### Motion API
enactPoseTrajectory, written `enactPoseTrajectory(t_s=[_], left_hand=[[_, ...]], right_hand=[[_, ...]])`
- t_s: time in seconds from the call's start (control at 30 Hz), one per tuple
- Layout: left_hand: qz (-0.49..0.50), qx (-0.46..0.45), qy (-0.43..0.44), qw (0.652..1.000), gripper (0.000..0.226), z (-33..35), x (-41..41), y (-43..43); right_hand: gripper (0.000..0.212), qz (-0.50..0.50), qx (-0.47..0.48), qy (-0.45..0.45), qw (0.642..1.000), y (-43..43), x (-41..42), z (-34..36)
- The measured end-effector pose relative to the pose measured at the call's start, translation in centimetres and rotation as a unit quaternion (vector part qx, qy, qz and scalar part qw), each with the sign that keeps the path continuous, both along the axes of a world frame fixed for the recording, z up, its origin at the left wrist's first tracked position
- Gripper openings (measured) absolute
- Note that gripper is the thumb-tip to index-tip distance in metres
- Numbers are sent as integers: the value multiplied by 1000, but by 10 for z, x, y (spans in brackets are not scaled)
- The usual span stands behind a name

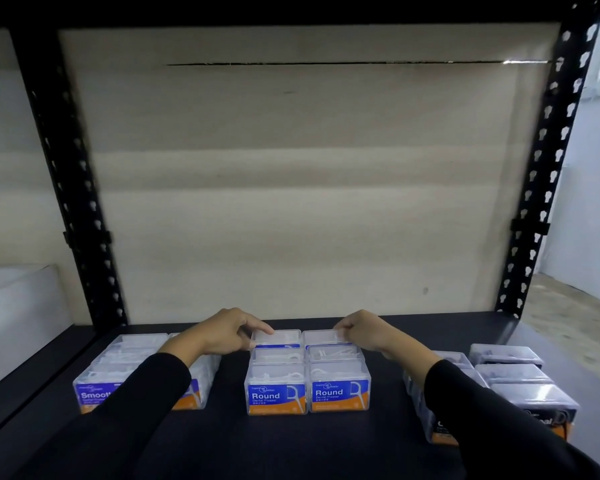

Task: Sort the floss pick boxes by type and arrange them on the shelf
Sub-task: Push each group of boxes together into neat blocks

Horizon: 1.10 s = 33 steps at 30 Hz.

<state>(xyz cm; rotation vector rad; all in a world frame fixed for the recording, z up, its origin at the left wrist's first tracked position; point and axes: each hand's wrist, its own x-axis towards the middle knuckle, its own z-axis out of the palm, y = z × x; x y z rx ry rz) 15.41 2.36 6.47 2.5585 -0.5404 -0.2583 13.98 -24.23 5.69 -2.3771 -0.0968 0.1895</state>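
Clear floss pick boxes stand in three groups on the dark shelf (291,441). The middle group holds "Round" boxes (340,389) in two columns. "Smooth" boxes (94,386) are on the left, and dark-labelled boxes (520,386) are on the right. My left hand (222,334) pinches the rear left Round box (278,336) at its back corner. My right hand (364,332) pinches the rear right Round box (321,336). Both forearms wear black sleeves and hide parts of the left and right groups.
Black perforated uprights (84,209) (544,168) frame the shelf, with a beige back panel (309,185) behind. A white box-like surface (14,306) sits outside the frame at left. Bare shelf lies in front of the boxes and between the groups.
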Motion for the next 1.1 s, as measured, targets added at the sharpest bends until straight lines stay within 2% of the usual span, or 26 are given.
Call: enactPoseTrajectory(t_s=[0.3,0.4,0.47,0.53,0.6,0.73,1.1], left_hand=[[-2,-7,23,1000,37,5,-5,-3],[1,-4,16,1000,39,6,-12,-7],[11,13,-3,1000,71,5,-22,-12],[-3,81,-33,996,109,0,-38,-22],[-18,171,-65,983,124,-11,-54,-35],[-6,230,-93,969,118,-30,-66,-50],[-7,188,-106,976,103,-34,-66,-50]], right_hand=[[30,21,-25,-1,999,-2,-5,3],[42,75,-73,-5,995,-5,-11,4],[67,118,-111,-23,986,-7,-20,2],[90,149,-173,-49,972,-5,-33,-1],[106,159,-242,-76,954,-1,-45,-9],[117,142,-297,-82,941,7,-55,-24],[110,115,-262,-91,954,16,-54,-30]])
